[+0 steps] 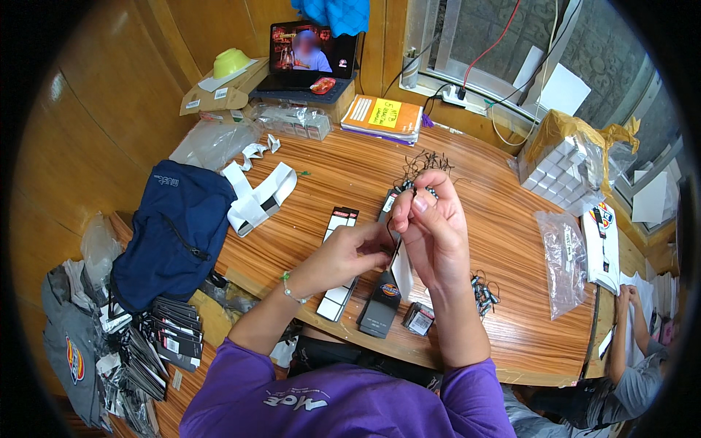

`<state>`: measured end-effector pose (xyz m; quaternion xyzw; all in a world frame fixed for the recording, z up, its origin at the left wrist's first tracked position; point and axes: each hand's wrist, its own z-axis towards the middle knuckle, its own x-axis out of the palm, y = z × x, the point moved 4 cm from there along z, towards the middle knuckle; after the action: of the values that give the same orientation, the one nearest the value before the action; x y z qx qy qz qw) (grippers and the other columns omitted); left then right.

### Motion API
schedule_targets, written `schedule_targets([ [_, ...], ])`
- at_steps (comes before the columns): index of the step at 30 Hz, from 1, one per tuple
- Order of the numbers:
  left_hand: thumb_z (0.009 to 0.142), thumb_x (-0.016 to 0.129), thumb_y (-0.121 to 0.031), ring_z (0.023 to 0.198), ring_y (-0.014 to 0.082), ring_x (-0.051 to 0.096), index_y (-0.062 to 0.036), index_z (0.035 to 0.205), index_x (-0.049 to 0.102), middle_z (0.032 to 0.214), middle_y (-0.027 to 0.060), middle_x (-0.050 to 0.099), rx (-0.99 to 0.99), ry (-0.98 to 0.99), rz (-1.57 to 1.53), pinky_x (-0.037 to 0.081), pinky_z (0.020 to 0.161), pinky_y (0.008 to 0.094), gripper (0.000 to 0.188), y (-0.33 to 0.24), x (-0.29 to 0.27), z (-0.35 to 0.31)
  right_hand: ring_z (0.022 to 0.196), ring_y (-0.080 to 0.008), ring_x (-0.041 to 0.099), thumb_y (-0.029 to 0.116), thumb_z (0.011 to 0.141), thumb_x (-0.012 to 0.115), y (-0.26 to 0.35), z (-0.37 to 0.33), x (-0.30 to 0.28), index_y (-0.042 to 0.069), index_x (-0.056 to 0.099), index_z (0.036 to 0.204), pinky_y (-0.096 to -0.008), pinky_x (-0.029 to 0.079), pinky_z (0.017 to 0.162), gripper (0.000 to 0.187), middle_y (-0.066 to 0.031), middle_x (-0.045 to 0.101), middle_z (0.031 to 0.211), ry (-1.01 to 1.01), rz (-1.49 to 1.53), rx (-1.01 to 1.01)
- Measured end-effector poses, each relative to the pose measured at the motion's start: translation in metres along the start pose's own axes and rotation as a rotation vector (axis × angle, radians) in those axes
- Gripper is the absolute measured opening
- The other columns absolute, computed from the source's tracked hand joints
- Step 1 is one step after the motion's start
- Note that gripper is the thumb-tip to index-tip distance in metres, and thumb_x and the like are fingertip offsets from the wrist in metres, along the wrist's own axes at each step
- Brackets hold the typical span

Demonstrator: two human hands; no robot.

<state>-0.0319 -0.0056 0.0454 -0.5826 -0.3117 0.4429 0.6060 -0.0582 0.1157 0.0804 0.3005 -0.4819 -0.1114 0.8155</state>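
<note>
My right hand (434, 226) is raised over the middle of the table, thumb and fingertips pinched on a thin black cord (389, 228). The cord runs down toward my left hand (354, 252), whose fingers close on a hang tag (401, 269) with a pale face. Part of that tag is hidden behind the hands. Below them lie black hang tags (380, 310) with a coloured logo. A strip of white labels (334, 301) lies under and beside my left wrist. Near my right forearm is a small stack of tags (418, 319).
Black cords lie in a tangle (431, 162) beyond my hands and in a pile (485, 293) on the right. A plastic-wrapped block of small white boxes (562, 168) stands at right. A navy bag (175, 226) and bundled tags (171, 328) are left. Another person's arms (629, 328) show far right.
</note>
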Motion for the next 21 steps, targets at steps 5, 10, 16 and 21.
schedule_targets([
  [5,0.082,0.058,-0.001,0.073,0.0104,0.06,0.0031,0.1,0.058,0.078,0.0061,0.062,0.027,-0.23,0.071,0.049,0.067,0.0224,0.019,0.004,-0.013,-0.001,0.07,-0.0134,0.056,0.004,0.088,0.05,0.004,0.001,-0.003,0.005,0.044,0.101,-0.024,0.045,0.066,0.015,-0.0124,0.059,0.081,-0.049,-0.139,-0.079],
  [10,0.083,0.057,0.001,0.076,0.0104,0.059,0.0044,0.094,0.054,0.085,0.0065,0.062,0.138,-0.345,-0.108,0.048,0.065,0.0213,0.012,-0.004,-0.027,-0.004,0.071,-0.0111,0.057,0.003,0.087,0.051,0.01,0.001,-0.003,0.001,0.048,0.096,-0.0228,0.046,0.065,0.009,-0.0095,0.06,0.081,-0.025,-0.528,-0.008],
  [16,0.078,0.063,0.0,0.077,0.0127,0.06,0.0023,0.095,0.062,0.086,0.008,0.063,0.231,-0.436,0.182,0.048,0.066,0.0235,0.017,-0.016,-0.039,-0.008,0.071,-0.0091,0.055,0.002,0.085,0.052,-0.002,-0.002,0.003,-0.003,0.051,0.093,-0.0215,0.043,0.064,0.009,-0.0046,0.057,0.077,-0.014,-0.773,0.071],
  [21,0.074,0.065,0.0,0.078,0.0163,0.061,0.0016,0.094,0.065,0.087,0.0101,0.064,0.269,-0.458,0.277,0.048,0.067,0.0254,0.021,-0.025,-0.037,-0.009,0.071,-0.0087,0.056,0.003,0.084,0.054,-0.004,-0.001,0.001,-0.003,0.052,0.09,-0.022,0.044,0.064,0.008,-0.0045,0.057,0.076,-0.007,-0.913,0.031],
])
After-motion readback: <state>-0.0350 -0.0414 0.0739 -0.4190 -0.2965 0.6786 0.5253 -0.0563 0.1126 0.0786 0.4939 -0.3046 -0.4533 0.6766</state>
